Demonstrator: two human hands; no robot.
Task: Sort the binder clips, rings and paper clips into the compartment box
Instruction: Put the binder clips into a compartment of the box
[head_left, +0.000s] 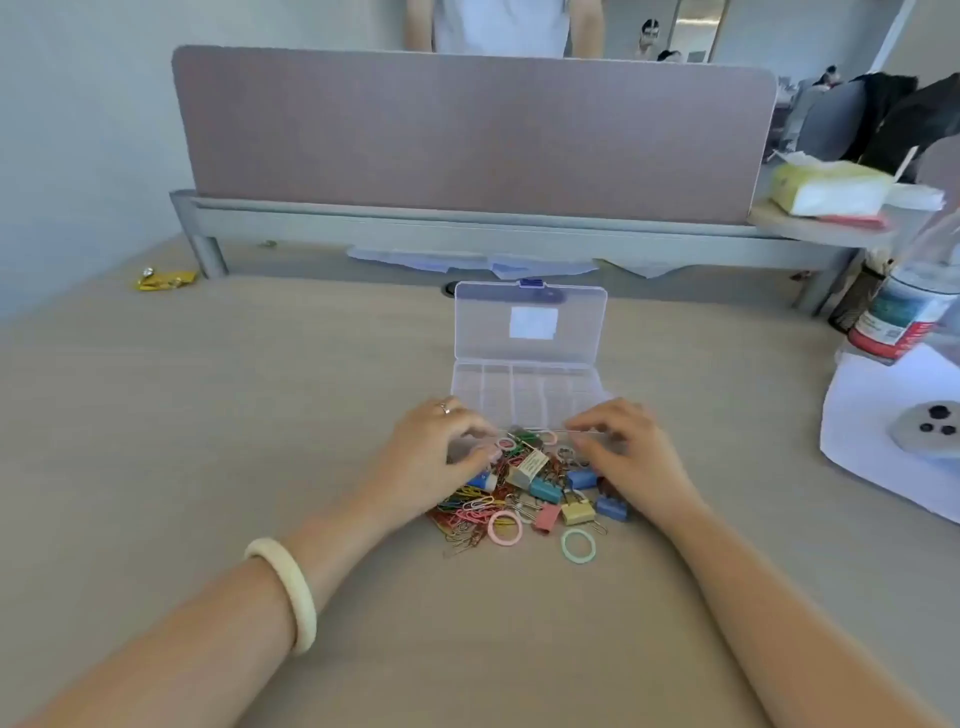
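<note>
A clear plastic compartment box (524, 387) lies open on the desk, its lid (530, 322) tilted up behind it. In front of it is a mixed pile: coloured paper clips (470, 512), pastel binder clips (545, 488) and plastic rings, including a pink ring (504, 527) and a green ring (577, 545). My left hand (441, 452) rests with curled fingers on the pile's left side. On the right side my right hand (628, 452) has its fingers bent down near the box's front edge. Whether either hand pinches anything is hidden.
A grey divider panel (467, 130) stands at the desk's back. A yellow wrapper (166, 279) lies at far left. At right are a bottle (904, 312), a mesh pen cup (857, 296), white paper (883, 415) and a tissue pack (826, 187). A person stands behind the divider.
</note>
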